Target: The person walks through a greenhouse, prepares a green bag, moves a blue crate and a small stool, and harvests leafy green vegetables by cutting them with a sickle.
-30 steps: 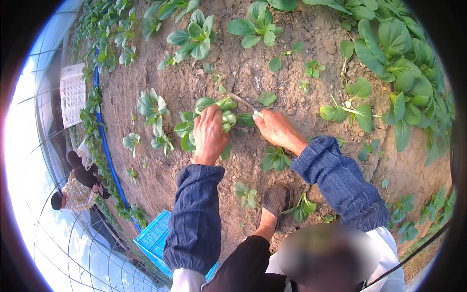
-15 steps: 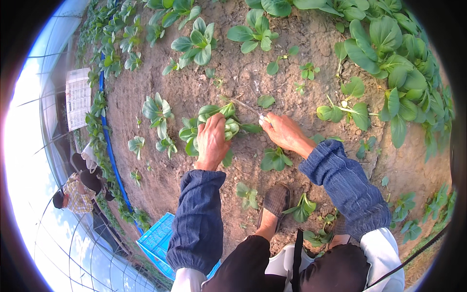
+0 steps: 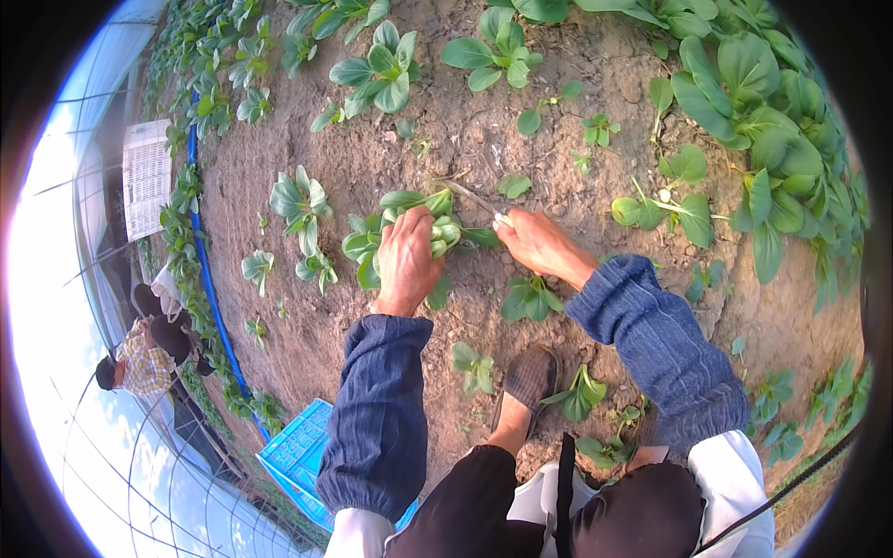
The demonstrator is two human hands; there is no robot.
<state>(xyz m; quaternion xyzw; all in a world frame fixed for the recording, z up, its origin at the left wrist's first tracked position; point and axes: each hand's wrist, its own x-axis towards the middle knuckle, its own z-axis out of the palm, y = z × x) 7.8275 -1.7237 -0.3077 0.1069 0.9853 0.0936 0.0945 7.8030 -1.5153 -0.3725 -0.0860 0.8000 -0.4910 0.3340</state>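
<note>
My left hand (image 3: 407, 265) is closed around the leaves of a bok choy plant (image 3: 446, 234), whose pale green stalks show beside the fingers. My right hand (image 3: 547, 249) grips a thin knife (image 3: 474, 198) by its whitish handle. The blade points up and left, and its tip lies at the far side of the bok choy, near the soil. Whether the blade touches the stem I cannot tell. Just below my right hand grows a small green seedling (image 3: 530, 299).
Cut bok choy (image 3: 781, 177) is heaped at the right, with a loose plant (image 3: 672, 201) beside it. A blue crate (image 3: 302, 458) stands at lower left. Beyond the blue hose (image 3: 206, 270) are a white crate (image 3: 147, 181) and a bent-over person (image 3: 149, 358). My shoe (image 3: 532, 377) rests on soil.
The view has shifted slightly. Both hands keep their hold, and the knife stays beside the bok choy with little visible movement.
</note>
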